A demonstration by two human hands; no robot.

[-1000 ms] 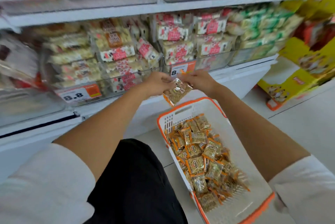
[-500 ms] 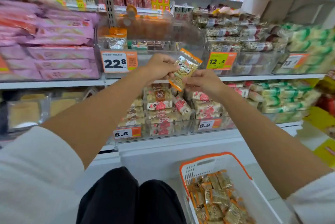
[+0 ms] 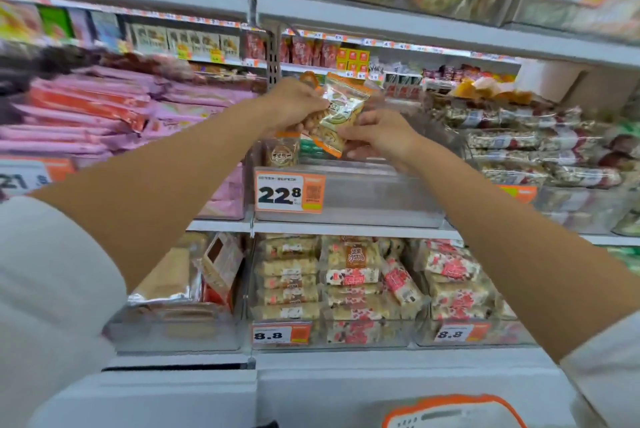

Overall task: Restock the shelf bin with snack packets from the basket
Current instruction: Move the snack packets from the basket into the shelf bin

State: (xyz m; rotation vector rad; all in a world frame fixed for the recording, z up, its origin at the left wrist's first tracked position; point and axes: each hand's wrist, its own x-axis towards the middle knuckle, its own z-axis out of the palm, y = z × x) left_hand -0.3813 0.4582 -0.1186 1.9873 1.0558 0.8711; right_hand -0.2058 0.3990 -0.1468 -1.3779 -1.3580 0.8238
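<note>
Together, your outstretched left hand (image 3: 294, 105) and right hand (image 3: 379, 138) both pinch 1 clear, orange-edged snack packet (image 3: 341, 115), tilted above the shelf bin (image 3: 374, 197) marked 22.8.

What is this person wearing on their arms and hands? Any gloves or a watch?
No gloves: the left hand and right hand are bare, with no watch or ring showing. Both forearms are uncovered. The left sleeve and right sleeve are plain white, loose cloth ending near the elbows.
</note>
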